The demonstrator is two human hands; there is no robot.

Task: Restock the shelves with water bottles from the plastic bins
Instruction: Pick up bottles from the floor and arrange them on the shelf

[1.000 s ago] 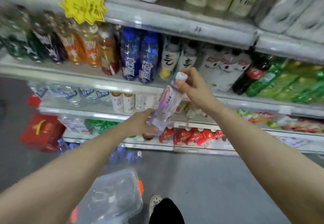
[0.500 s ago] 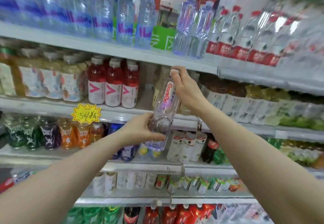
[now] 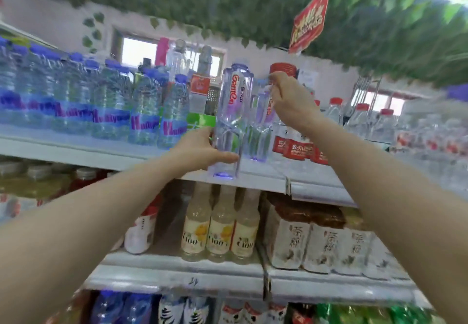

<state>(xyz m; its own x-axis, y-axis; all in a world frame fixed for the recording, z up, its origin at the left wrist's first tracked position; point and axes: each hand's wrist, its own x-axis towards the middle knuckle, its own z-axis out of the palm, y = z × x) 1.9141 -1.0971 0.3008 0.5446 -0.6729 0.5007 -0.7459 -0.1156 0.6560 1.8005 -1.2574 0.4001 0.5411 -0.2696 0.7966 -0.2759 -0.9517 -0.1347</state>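
A clear water bottle (image 3: 234,110) with a red-lettered label stands upright at the front edge of the top shelf (image 3: 263,174). My left hand (image 3: 200,148) grips its lower part from the left. My right hand (image 3: 288,100) is raised to the right of that bottle and no longer touches its cap. Its fingers are curled at the top of a second water bottle (image 3: 262,121) of the same kind just behind. That bottle's cap is hidden, so whether the fingers hold it does not show.
Blue-capped water bottles (image 3: 147,110) fill the top shelf to the left, and red-labelled ones (image 3: 298,148) stand to the right. A green box (image 3: 200,121) sits behind my left hand. Yellow drinks (image 3: 220,230) and tea bottles (image 3: 326,242) line the shelf below. A red sign (image 3: 310,19) hangs overhead.
Both hands rose with the bottle from the lower shelves to the top shelf, where it now stands upright. My right hand left its cap and moved right.
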